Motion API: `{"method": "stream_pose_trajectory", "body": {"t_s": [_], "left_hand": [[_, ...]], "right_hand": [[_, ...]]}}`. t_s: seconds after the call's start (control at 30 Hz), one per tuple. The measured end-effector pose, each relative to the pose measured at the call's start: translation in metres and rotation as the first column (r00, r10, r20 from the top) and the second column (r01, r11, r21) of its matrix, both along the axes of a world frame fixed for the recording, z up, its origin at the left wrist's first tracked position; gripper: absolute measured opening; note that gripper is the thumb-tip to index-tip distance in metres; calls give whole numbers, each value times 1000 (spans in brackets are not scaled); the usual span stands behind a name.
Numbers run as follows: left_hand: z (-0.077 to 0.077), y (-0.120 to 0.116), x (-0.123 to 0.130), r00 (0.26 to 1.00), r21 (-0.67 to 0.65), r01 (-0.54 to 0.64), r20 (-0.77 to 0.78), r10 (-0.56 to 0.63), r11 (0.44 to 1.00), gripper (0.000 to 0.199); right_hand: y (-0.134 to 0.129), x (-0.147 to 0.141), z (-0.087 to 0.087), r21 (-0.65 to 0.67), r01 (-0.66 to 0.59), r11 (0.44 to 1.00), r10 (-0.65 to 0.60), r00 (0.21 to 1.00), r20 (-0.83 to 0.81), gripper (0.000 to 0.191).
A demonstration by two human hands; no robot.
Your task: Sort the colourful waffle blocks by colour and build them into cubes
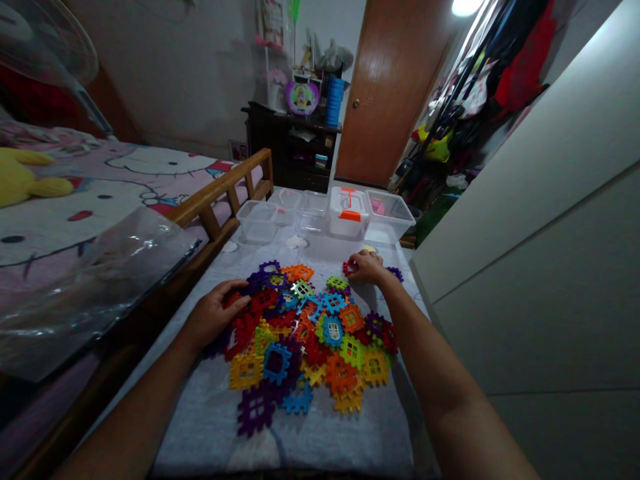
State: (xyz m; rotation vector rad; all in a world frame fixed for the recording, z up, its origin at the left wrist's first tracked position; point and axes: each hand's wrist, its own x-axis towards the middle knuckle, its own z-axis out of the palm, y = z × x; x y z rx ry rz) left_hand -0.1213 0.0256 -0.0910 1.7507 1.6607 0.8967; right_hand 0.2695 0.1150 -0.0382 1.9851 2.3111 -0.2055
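Note:
A loose heap of plastic interlocking building tiles (334,331) in many colours, square with notched edges, spreads over the cloth-covered table. At the heap's left edge rests my left hand (214,313), thumb and fingers apart, touching the red tiles (263,303) there. My right hand (369,267) is beyond the heap's far right side, its fingers closed on a small red tile (350,268). Just right of that wrist, a purple tile (395,273) lies partly behind the forearm. Near the front of the heap are a purple tile (256,408) and a blue tile (299,396).
Along the table's far end stand clear plastic bins (259,221) and a lidded box with orange clips (349,212). A bed with a wooden rail (220,193) and a clear plastic bag (100,287) borders the left. White cabinet fronts (540,267) border the right.

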Motion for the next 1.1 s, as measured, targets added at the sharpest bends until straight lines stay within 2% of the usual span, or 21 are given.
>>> {"method": "stream_pose_trajectory", "body": {"t_s": [0.13,0.3,0.47,0.63,0.73,0.87,0.93,1.0,1.1], "left_hand": [[0,0,0,1000,-4,2,7,-2,1000,59],[2,-1,0,1000,4,3,-4,-3,1000,58],[1,0,0,1000,-17,-9,-4,9,1000,59],[2,0,0,1000,-15,-2,0,2,1000,60],[4,-1,2,1000,-12,-3,4,3,1000,59],[6,-2,3,1000,-18,-3,13,4,1000,59],[6,-2,3,1000,-9,-7,10,7,1000,58],[7,-3,3,1000,-2,-9,0,9,1000,57],[8,-3,3,1000,-6,-5,-9,5,1000,59]], "right_hand": [[2,17,9,2,10,1000,-9,998,-60,65],[2,33,22,67,74,995,-65,989,-133,59],[-1,16,11,4,0,1000,0,999,-34,56],[-2,1,-3,-17,-28,999,28,1000,6,43],[-1,1,-4,-9,-20,1000,20,1000,11,43],[-8,2,5,37,-12,999,13,1000,-23,55],[-17,-2,11,72,-61,996,69,992,-110,52],[-30,-10,16,72,-160,985,171,965,-201,41],[-49,-26,17,38,-246,969,248,944,-216,37]]}}
